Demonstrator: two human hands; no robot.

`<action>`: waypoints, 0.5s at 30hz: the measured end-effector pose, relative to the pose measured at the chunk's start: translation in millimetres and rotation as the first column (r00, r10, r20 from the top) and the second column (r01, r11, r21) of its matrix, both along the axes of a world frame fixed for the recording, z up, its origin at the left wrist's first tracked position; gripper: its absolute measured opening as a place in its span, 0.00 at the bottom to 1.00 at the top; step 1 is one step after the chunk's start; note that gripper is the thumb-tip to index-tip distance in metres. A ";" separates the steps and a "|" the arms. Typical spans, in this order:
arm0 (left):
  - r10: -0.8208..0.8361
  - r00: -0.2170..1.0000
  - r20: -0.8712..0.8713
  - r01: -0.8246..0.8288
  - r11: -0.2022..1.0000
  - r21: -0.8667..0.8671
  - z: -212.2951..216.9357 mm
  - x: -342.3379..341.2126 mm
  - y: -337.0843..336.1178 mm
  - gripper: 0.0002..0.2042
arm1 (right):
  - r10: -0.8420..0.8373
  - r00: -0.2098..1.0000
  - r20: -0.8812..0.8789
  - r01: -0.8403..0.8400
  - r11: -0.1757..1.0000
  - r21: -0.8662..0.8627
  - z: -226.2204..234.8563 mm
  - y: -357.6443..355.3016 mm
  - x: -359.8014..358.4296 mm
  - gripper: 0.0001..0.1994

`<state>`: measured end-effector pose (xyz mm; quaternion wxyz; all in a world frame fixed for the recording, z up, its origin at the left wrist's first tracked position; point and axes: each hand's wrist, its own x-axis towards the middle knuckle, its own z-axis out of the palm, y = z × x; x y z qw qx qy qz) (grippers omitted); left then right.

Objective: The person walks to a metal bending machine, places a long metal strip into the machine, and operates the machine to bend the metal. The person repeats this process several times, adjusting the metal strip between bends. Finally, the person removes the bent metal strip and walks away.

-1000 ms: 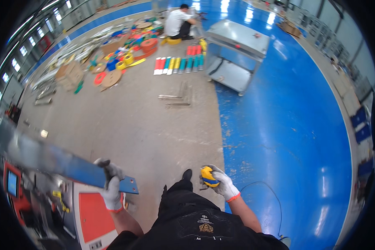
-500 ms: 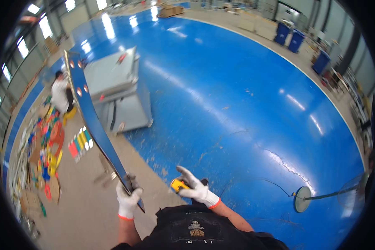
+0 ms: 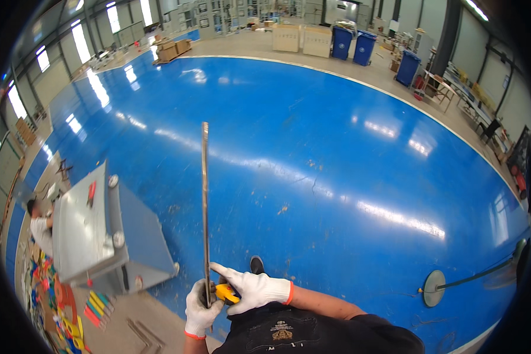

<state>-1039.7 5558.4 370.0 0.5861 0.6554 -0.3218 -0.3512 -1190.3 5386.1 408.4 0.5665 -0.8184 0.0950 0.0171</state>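
My left hand (image 3: 200,311), in a white work glove, is closed round the lower end of a long, flat metal strip (image 3: 205,194). The strip rises away from me nearly straight, with its narrow edge facing me. In my gloved right hand (image 3: 256,288) is a yellow tape measure (image 3: 226,294), held right beside the strip's lower end. The right index finger reaches out to the strip, just above the left hand. No drawn-out tape can be made out.
A grey metal cabinet (image 3: 79,236) with casters lies at left, a red-handled tool (image 3: 92,193) on it. Behind it crouches another person (image 3: 40,227). Coloured-handled tools (image 3: 98,308) and metal bars (image 3: 144,335) lie at lower left. A round-based stand (image 3: 434,288) is at right, blue bins (image 3: 342,42) far off.
The strip has turned from showing its broad, holed face to edge-on, and stands straighter. My right hand has brought the tape measure left to the strip. The view has swung right.
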 end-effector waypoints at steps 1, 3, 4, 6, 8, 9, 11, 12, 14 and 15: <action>-0.037 0.998 0.057 0.035 0.999 0.034 -0.4 22.3 -48.8 0.21 | 0.006 1.000 -0.021 -0.005 1.000 0.027 -7.7 -50.3 15.1 0.62; -0.085 0.985 0.150 0.073 0.994 0.084 10.2 61.4 -149.6 0.19 | -0.003 1.000 -0.028 0.004 1.000 0.018 -8.1 -149.3 49.4 0.62; -0.112 0.978 0.177 0.098 0.991 0.088 16.7 80.7 -200.8 0.19 | 0.012 0.996 -0.085 -0.009 0.999 0.035 -1.1 -193.6 64.3 0.63; -0.178 0.955 0.235 0.147 0.979 0.143 31.8 114.7 -293.1 0.17 | 0.015 0.990 -0.142 -0.002 0.996 0.091 -2.1 -277.5 95.8 0.64; -0.230 0.948 0.219 0.195 0.966 0.167 32.1 142.0 -383.1 0.18 | -0.022 0.997 -0.076 0.028 0.996 0.084 -11.2 -360.5 116.6 0.64; -0.243 0.946 0.216 0.211 0.965 0.158 33.7 150.9 -424.9 0.18 | -0.032 0.998 -0.046 0.036 0.994 0.101 -16.6 -398.4 124.8 0.64; -0.259 0.936 0.238 0.228 0.962 0.152 29.0 174.0 -515.2 0.19 | -0.022 0.997 -0.073 0.032 0.991 0.131 -12.4 -488.1 145.0 0.61; -0.238 0.942 0.237 0.201 0.965 0.169 27.2 186.8 -565.3 0.19 | -0.006 0.998 -0.069 0.014 0.994 0.107 -16.6 -540.8 159.5 0.60; -0.220 0.953 0.209 0.178 0.963 0.203 21.7 203.4 -669.1 0.19 | -0.002 0.996 -0.090 0.007 0.998 0.063 -31.7 -643.9 182.5 0.58; -0.202 0.942 0.269 0.158 0.972 0.176 15.8 210.7 -715.0 0.18 | 0.009 0.999 -0.050 -0.004 0.997 0.081 -35.2 -692.1 192.4 0.51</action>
